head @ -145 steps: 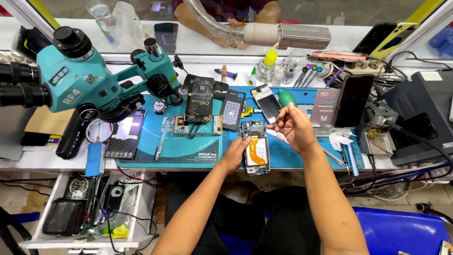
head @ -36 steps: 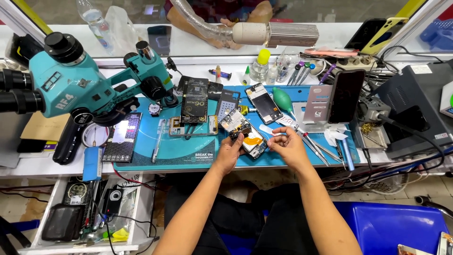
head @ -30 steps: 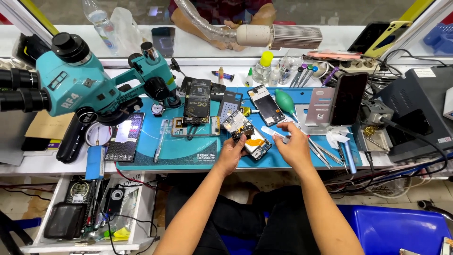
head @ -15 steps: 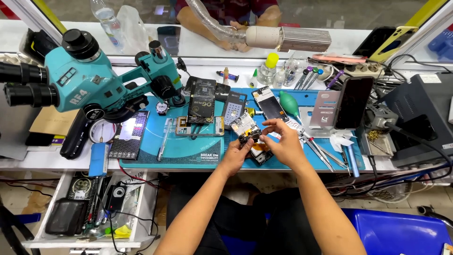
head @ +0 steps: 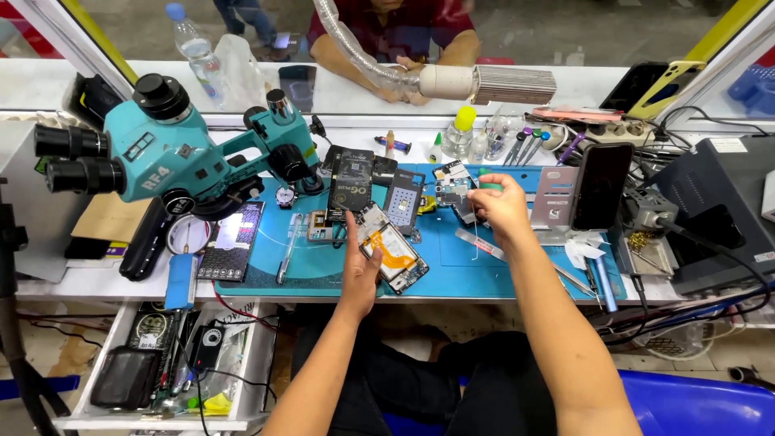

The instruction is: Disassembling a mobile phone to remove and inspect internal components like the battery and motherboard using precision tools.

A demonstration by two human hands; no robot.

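I have the opened phone in my left hand, fingers curled round its near-left edge, its near end resting on the blue mat. Its back is off and the insides face up, an orange flex strip showing across the middle. My right hand is up at the mat's far side, beyond the phone, fingertips pinched together beside a loose circuit board and a green bulb-shaped thing; whether it grips something small I cannot tell.

As I judge it, the work is midway: the phone is stripped open, parts lie spread along the mat's far edge, a dark back cover and a grey panel among them, and nothing looks closed up yet.

Room is tight. Left of the mat the teal microscope overhangs its far-left corner. Right of the mat a second phone stands upright on a stand, with cables and a dark box beyond. The mat's near-right part is the most open patch, save a thin flat strip and tweezers lying there. The worktop edge runs just along the mat's near side, close under the phone.
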